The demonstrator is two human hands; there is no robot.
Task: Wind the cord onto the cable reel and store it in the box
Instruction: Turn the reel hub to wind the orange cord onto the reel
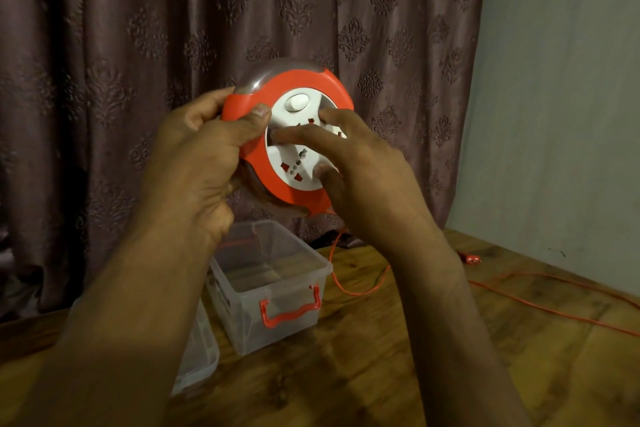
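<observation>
In the head view, the person holds the cable reel (294, 135) up in front of a patterned curtain (207, 10), above the wooden table (415, 340). The left hand (197, 163) grips the reel's red rim on its left side, thumb lying across the front of the rim and the other fingers curled round behind it. The right hand (360, 163) rests on the white socket face, its fingers spread apart and slightly bent, fingertips pressed against the face, thumb near the lower right edge. The orange cord (346, 284) hangs from the reel's lower edge and trails across the table to the right, where its plug (471, 259) lies near the wall. The clear box (270, 288) with a red handle stands open below the reel, with a clear lid (199, 354) just beside it on the left.
</observation>
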